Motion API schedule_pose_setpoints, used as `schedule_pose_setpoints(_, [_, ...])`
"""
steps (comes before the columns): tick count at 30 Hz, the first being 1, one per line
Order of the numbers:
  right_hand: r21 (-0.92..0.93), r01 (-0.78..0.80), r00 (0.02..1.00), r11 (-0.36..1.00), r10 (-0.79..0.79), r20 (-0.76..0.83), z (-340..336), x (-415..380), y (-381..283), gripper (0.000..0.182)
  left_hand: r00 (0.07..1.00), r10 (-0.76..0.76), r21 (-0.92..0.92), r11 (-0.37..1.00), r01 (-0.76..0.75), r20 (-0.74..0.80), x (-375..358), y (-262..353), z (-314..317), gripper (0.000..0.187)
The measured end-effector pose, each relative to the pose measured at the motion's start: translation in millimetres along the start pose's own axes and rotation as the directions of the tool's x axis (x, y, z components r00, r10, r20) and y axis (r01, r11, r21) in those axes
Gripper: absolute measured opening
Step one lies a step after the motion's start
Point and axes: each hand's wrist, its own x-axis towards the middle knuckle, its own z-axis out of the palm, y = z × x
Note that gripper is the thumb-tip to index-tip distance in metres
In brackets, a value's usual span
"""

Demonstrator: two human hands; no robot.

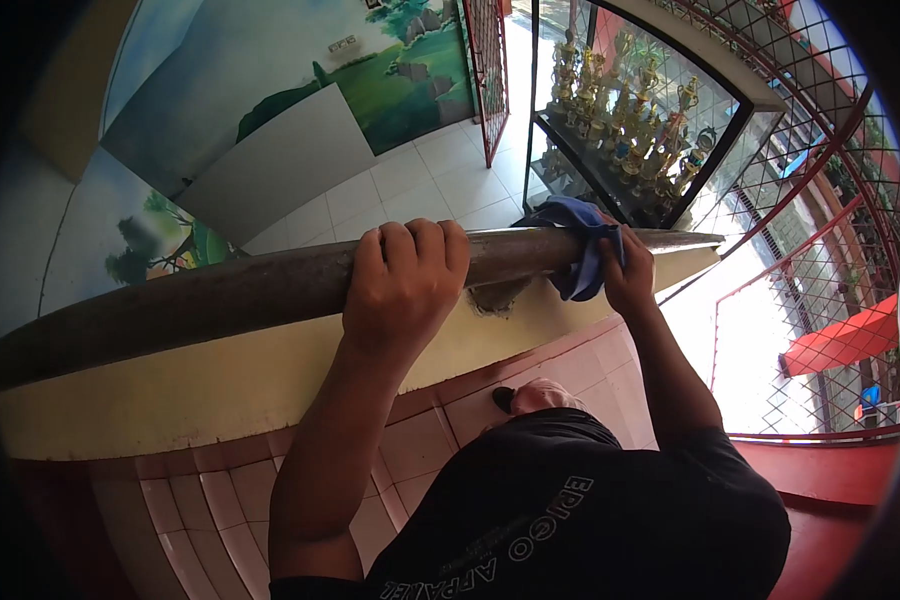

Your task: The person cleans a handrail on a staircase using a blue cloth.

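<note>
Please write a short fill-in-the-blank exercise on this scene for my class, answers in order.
1. The person's ______ hand holds a blue cloth on the dark brown, rounded rail.
2. The other hand grips the rail directly, without any ______.
3. Golden ______ stand inside the black-framed glass case.
4. The person's lettered shirt is ______.

Missing words: right; cloth; trophies; black

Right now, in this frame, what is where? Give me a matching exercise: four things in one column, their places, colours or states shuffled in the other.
Things
1. Left hand
2. Cloth
3. Trophies
4. Shirt

Places, colours or states
A. Black, with lettering
B. Closed over the rail, no fabric under it
C. Blue, draped over the rail at the right hand
D. Inside the glass-sided case

Right pairs: 1-B, 2-C, 3-D, 4-A
</note>
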Motion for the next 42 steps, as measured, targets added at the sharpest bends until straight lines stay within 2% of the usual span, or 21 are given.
schedule_pose_setpoints(2, [-0.162,0.085,0.996,0.983,-0.088,-0.009,-2.7,0.2,-5.2,0.036,1.0,-0.011,0.003,1.0,0.011,-0.016,0.8,-1.4,1.5,0.009])
schedule_pose_setpoints(3, [0.0,0.129,0.988,0.992,-0.128,0.083,7.8,3.1,-26.2,0.042,1.0,-0.01,-0.005,1.0,0.01,-0.02,0.2,0.0,0.8,0.009])
schedule_pose_setpoints(4, [0.027,0.175,0.976,0.984,-0.177,0.125,21.5,4.3,-61.2,0.048,1.0,-0.01,-0.014,1.0,0.01,-0.001,-0.2,1.0,-0.8,0.009])
schedule_pose_setpoints(6, [-0.014,0.269,0.959,0.963,-0.266,0.097,33.7,8.2,-107.4,0.05,0.999,-0.016,-0.023,1.0,0.016,0.04,-0.1,-0.1,-4.0,0.009])
schedule_pose_setpoints(8, [0.434,0.038,0.978,0.9,-0.124,0.17,34.1,10.2,-93.6,0.053,0.998,-0.019,-0.023,1.0,0.02,0.054,-1.3,0.3,-5.6,0.01])
schedule_pose_setpoints(9, [0.669,-0.12,0.973,0.734,-0.047,0.226,27.4,9.3,-91.9,0.058,0.999,-0.018,-0.028,0.999,0.019,0.047,-2.7,1.3,-3.7,0.01])
schedule_pose_setpoints(10, [0.834,-0.259,0.96,0.487,0.03,0.28,20.7,8.4,-90.2,0.065,0.999,-0.018,-0.031,0.999,0.019,0.04,-3.0,0.6,-3.0,0.011])
schedule_pose_setpoints(11, [0.897,-0.324,0.946,0.3,0.103,0.308,10.0,7.0,-86.7,0.066,0.998,-0.028,-0.038,0.999,0.03,0.055,-3.6,-0.4,-3.5,0.011])
schedule_pose_setpoints(12, [0.925,-0.367,0.922,0.101,0.174,0.347,-0.2,5.6,-81.4,0.068,0.997,-0.036,-0.049,0.998,0.039,0.069,-3.6,0.1,-4.7,0.012])
schedule_pose_setpoints(15, [0.921,-0.268,0.949,-0.282,0.087,0.302,-22.8,2.2,-61.8,0.073,0.994,-0.058,-0.074,0.995,0.064,0.089,-3.8,4.9,-5.9,0.014])
schedule_pose_setpoints(18, [0.909,-0.232,0.955,-0.347,0.097,0.281,-32.0,-9.1,-45.5,0.073,0.996,-0.064,-0.079,0.994,0.069,0.067,-4.5,5.9,-3.7,0.016])
schedule_pose_setpoints(22, [0.908,-0.187,0.931,-0.374,0.227,0.286,-32.2,-21.0,-46.3,0.073,0.996,-0.049,-0.044,0.998,0.052,0.071,-3.9,4.9,-5.7,0.023])
schedule_pose_setpoints(25, [0.927,-0.187,0.929,-0.326,0.247,0.274,-32.9,-21.3,-55.4,0.075,0.967,-0.029,-0.137,0.988,0.065,0.253,-2.6,3.6,-16.4,0.049])
schedule_pose_setpoints(28, [0.928,-0.204,0.944,-0.312,0.188,0.271,-38.2,-17.0,-70.7,0.078,0.978,-0.107,-0.535,0.824,0.188,0.179,7.8,3.0,-46.9,0.077])
schedule_pose_setpoints(31, [0.931,-0.225,0.954,-0.287,0.128,0.27,-41.2,-13.7,-85.0,0.08,0.968,-0.076,-0.718,0.658,0.228,0.238,26.2,24.6,-60.4,0.084])
schedule_pose_setpoints(34, [0.942,-0.214,0.96,-0.258,0.123,0.252,-40.6,-11.8,-89.7,0.083,0.972,-0.028,-0.73,0.656,0.194,0.233,52.4,45.2,-57.2,0.08])
schedule_pose_setpoints(35, [0.952,-0.205,0.963,-0.228,0.129,0.238,-40.0,-12.7,-89.7,0.084,0.982,-0.06,-0.711,0.682,0.172,0.181,62.3,48.4,-53.5,0.055])
schedule_pose_setpoints(36, [0.961,-0.199,0.965,-0.195,0.135,0.227,-39.5,-11.2,-88.5,0.085,0.976,0.018,-0.728,0.669,0.149,0.217,70.8,45.3,-47.7,0.046])
schedule_pose_setpoints(38, [0.977,-0.206,0.966,-0.059,0.149,0.212,-43.8,-4.5,-82.4,0.088,0.94,0.165,-0.762,0.635,0.129,0.297,88.8,39.4,-36.3,0.029])
schedule_pose_setpoints(39, [0.976,-0.218,0.964,0.007,0.158,0.214,-46.8,-2.8,-78.2,0.089,0.972,0.114,-0.78,0.619,0.093,0.206,95.8,35.5,-31.7,0.017])
schedule_pose_setpoints(42, [0.929,-0.27,0.956,0.255,0.182,0.228,-71.6,13.2,-50.9,0.097,0.981,0.144,-0.792,0.611,0.014,0.128,134.7,12.0,-28.0,0.016])
